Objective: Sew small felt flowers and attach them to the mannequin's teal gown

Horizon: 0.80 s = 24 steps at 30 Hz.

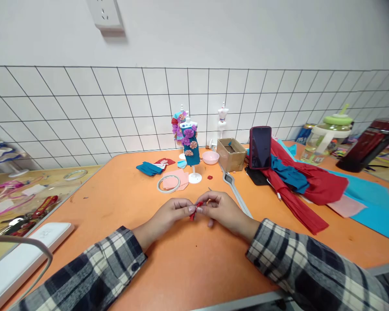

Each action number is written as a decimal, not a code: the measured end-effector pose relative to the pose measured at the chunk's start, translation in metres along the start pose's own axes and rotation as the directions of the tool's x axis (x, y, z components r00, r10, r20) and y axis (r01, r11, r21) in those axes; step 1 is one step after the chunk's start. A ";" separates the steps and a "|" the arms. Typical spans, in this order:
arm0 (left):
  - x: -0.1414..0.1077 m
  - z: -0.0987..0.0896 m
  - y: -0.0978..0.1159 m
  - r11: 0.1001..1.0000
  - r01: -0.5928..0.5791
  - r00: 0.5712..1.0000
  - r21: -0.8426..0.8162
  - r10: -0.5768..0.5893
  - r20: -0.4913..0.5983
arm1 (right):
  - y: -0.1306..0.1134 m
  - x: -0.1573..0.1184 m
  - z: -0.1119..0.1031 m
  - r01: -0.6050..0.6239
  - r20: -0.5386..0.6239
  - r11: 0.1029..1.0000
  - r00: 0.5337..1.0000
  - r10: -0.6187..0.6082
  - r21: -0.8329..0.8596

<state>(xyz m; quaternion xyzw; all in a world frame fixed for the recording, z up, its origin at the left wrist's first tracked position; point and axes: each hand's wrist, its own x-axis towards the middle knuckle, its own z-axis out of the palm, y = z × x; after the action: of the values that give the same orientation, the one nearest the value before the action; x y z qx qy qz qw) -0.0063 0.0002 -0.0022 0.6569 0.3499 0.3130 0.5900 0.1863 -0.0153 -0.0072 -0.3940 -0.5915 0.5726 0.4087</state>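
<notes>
Between the fingertips of both hands is a small piece of red crepe paper, mostly covered by the fingers. My left hand pinches it from the left, and my right hand pinches it from the right. Just beyond them stands a small mannequin in a teal paper dress with purple and peach paper flowers. A small red paper flower lies right of its base. Peach paper sheets and a roll of tape lie to its left, near folded teal paper.
Behind are a second decorated mannequin, a bare white mannequin, a pink bowl and a cardboard box. A phone stands upright. Red crepe paper, a green-lidded bottle and a dark red flask fill the right; a power strip lies left.
</notes>
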 end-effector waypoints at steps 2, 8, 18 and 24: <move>0.000 0.000 0.001 0.997 -0.014 1.000 -0.081 0.012 -0.018 | 0.000 0.000 0.000 -0.011 -0.014 1.000 1.000 0.010 -0.029; 0.000 0.002 0.004 0.992 -0.049 0.993 0.117 0.062 -0.105 | -0.001 0.001 -0.001 0.010 -0.057 0.994 0.998 -0.016 -0.108; 0.000 -0.001 0.002 0.984 -0.047 0.986 0.171 0.073 -0.151 | -0.006 -0.001 -0.009 0.032 0.059 0.999 0.998 -0.029 -0.040; 0.000 0.002 0.003 0.977 -0.035 0.990 0.212 0.062 -0.124 | -0.003 0.001 -0.008 0.022 0.033 0.997 0.999 -0.019 -0.068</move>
<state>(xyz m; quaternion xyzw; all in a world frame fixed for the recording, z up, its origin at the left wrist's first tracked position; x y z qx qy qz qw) -0.0045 -0.0011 0.0005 0.7018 0.4025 0.3309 0.4857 0.1929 -0.0115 -0.0037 -0.3925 -0.6214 0.5539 0.3912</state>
